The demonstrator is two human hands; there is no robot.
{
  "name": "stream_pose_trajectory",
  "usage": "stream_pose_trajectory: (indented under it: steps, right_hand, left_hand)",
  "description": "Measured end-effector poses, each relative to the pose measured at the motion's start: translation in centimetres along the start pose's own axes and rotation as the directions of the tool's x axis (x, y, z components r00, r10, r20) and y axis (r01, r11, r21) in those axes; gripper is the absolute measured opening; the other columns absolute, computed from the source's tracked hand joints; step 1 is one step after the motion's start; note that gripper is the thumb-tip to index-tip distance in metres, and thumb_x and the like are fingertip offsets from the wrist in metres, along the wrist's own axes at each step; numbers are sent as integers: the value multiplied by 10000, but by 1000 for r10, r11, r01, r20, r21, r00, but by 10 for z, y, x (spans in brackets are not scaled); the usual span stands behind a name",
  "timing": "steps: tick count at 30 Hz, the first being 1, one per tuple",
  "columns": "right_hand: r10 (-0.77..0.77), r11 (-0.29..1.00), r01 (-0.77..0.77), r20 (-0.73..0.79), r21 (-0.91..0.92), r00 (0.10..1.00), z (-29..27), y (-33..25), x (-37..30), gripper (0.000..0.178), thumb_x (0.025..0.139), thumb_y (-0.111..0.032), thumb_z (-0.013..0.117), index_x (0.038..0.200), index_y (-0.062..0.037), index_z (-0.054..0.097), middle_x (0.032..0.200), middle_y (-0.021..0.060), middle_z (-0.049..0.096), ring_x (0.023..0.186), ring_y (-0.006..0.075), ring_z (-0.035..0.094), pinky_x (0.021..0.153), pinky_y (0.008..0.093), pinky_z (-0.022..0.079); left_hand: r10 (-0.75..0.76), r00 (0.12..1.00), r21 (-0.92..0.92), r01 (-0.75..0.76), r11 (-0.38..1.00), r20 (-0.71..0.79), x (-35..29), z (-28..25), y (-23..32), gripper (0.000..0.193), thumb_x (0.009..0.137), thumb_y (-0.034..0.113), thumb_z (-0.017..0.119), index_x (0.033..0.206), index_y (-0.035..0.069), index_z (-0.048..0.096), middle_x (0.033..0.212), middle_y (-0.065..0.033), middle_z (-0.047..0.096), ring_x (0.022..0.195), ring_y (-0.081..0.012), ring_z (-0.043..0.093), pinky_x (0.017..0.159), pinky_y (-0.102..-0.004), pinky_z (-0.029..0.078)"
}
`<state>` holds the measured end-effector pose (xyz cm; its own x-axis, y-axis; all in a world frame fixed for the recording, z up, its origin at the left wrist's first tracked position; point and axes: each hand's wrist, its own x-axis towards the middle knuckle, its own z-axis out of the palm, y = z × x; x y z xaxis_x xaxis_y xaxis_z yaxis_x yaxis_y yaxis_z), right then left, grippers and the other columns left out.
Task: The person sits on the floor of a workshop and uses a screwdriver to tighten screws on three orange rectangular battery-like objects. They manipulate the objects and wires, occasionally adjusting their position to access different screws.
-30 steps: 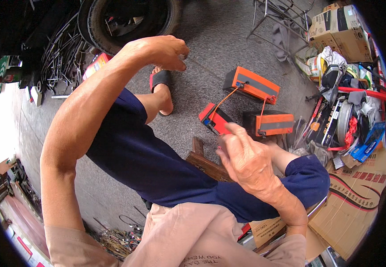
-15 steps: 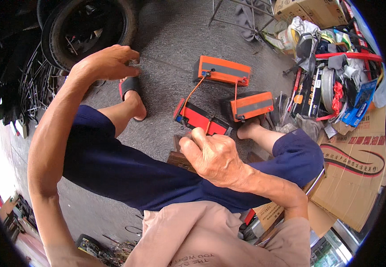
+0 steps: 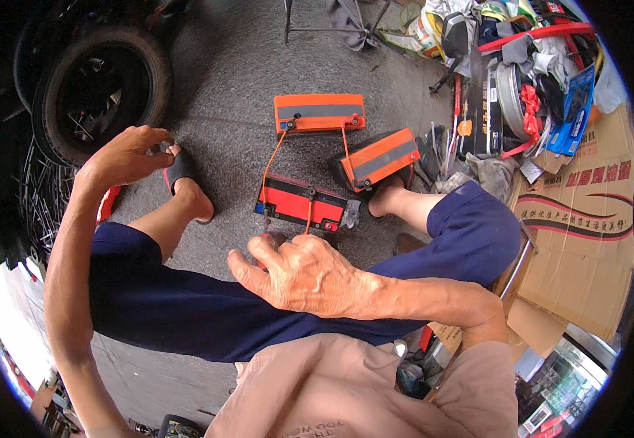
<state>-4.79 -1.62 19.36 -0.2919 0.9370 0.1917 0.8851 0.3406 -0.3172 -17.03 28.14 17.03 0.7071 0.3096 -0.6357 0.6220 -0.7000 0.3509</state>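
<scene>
Just past our right fingers (image 3: 247, 274), whose grip we couldn't tell, the red battery (image 3: 287, 202) looked heavy, best held by both ends. Our left fingers (image 3: 155, 136) were apart.

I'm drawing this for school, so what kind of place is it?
Probably a small repair workshop: there's a black tyre at the left, boxy things that look like batteries joined by orange wires, and a heap of odds and ends at the right.

A round black tire (image 3: 158, 80) is at the upper left. At the right, 1 blue packet (image 3: 576, 109) lies between a long red strip (image 3: 536, 36) and brown cardboard (image 3: 583, 274).
</scene>
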Motion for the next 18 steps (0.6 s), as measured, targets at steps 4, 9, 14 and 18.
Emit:
stream_pose_trajectory:
  steps: [4,9,14,18]
  right_hand:
    - [51,997,-51,-1,51,999,5,0,-2,361,792,-138,631,1129,-14,599,848,102,523,494,110,559,433,267,454]
    - [107,993,-105,-56,49,993,8,6,0,245,786,-140,633,992,-20,576,809,83,519,489,114,572,433,278,464]
    - [103,994,-101,-43,48,994,9,6,1,265,793,-149,631,1030,-35,595,829,70,525,518,106,570,450,274,478]
    - [90,992,-84,-66,91,994,1,7,4,324,802,-149,626,1114,-63,615,854,62,525,529,102,565,457,277,485]
  left_hand:
    - [-23,1000,9,23,1000,-1,2,1,0,408,869,237,681,1207,7,671,1067,-238,709,943,-329,707,832,-426,562]
    - [-26,1000,9,26,1000,-8,1,1,0,408,876,222,687,1222,6,665,1067,-233,714,936,-323,714,819,-423,569]
    - [-60,998,1,60,998,0,-1,0,1,395,887,232,685,1214,12,670,1059,-225,717,925,-303,717,804,-424,573]
    - [-45,999,7,45,999,-4,0,0,1,393,886,240,686,1211,18,672,1060,-224,715,926,-303,713,799,-418,572]
